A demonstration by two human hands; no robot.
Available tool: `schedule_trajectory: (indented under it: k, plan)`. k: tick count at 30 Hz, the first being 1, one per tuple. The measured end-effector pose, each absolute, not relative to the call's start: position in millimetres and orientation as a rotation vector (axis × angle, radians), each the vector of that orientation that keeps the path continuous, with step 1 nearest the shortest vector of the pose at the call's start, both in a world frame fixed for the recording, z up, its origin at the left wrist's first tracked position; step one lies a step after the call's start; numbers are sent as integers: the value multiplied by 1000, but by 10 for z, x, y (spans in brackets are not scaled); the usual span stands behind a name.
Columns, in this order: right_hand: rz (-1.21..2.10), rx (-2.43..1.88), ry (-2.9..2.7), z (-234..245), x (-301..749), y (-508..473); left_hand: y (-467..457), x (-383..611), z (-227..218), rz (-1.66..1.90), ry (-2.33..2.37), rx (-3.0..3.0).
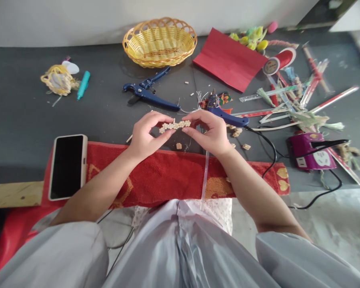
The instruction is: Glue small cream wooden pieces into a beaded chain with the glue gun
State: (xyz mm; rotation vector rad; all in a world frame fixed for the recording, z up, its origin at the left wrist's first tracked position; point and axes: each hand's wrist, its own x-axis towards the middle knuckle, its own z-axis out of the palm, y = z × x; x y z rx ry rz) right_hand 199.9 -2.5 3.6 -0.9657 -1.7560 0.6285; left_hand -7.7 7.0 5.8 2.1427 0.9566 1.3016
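Note:
Between my two hands is a small cream strip (175, 126) made of short tube-like pieces bunched side by side. My left hand (150, 134) pinches its left end, and a short pale stick shows by the fingertips. At the right end, my right hand (208, 130) grips the strip between thumb and fingers. Below it on the table lies a small tan cluster (179, 146). Just beyond my right hand is a blue glue gun (231, 118), partly hidden. Blue-handled cutters (151, 94) lie above my left hand.
A red towel (162, 176) runs along the table's front edge, with a phone (68, 166) at its left. A yellow basket (160, 44) and red paper (229, 60) stand behind. At right are a thread spool (279, 62), plastic-wrapped sticks and a purple power adapter (312, 152) with cords.

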Motion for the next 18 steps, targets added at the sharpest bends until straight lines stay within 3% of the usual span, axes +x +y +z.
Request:
schedule_trajectory:
  k: [18]
  plan:
    - [698, -1072, -1531, 30, 1965, -47, 80, -70, -2, 1379, 1019, 2049]
